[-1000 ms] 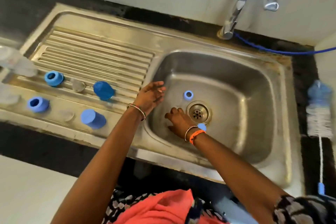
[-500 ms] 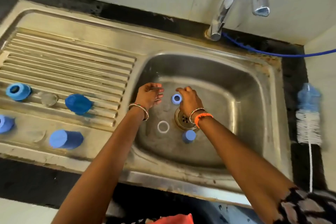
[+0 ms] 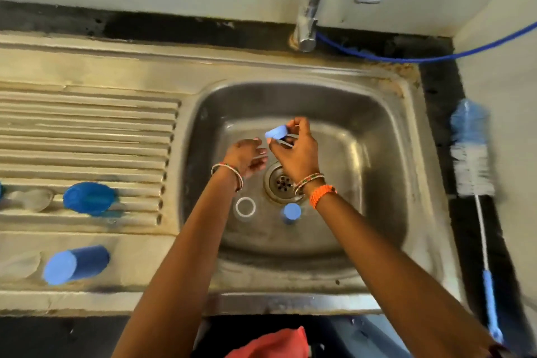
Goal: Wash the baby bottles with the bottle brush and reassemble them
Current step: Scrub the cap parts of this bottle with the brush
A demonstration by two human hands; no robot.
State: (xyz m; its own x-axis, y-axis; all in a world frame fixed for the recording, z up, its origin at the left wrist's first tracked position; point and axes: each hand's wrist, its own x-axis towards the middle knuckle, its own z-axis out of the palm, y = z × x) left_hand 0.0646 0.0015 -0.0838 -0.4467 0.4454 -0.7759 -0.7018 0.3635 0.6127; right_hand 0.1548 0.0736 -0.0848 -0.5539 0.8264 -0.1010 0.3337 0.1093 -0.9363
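My right hand (image 3: 295,152) is raised over the sink basin (image 3: 377,154) and pinches a small blue screw ring (image 3: 276,132); a clear part shows blurred against its fingers. My left hand (image 3: 247,154) hovers just left of it with loosely curled fingers, and I see nothing in it. On the basin floor lie a white ring (image 3: 245,207) and a small blue cap (image 3: 291,211), both beside the drain (image 3: 282,182). The bottle brush (image 3: 472,154), blue and white bristles on a long handle, lies on the dark counter right of the sink.
Two blue bottle covers (image 3: 90,197) (image 3: 75,263) lie on the ribbed drainboard (image 3: 87,131) at left, with a clear piece (image 3: 32,197) beside the upper one. The tap (image 3: 311,9) rises behind the basin; no water runs. A blue hose (image 3: 436,57) runs along the back right.
My right hand picked the blue ring off the basin floor and lifted it. My left hand moved right, close to it. The view shifted left and nearer.
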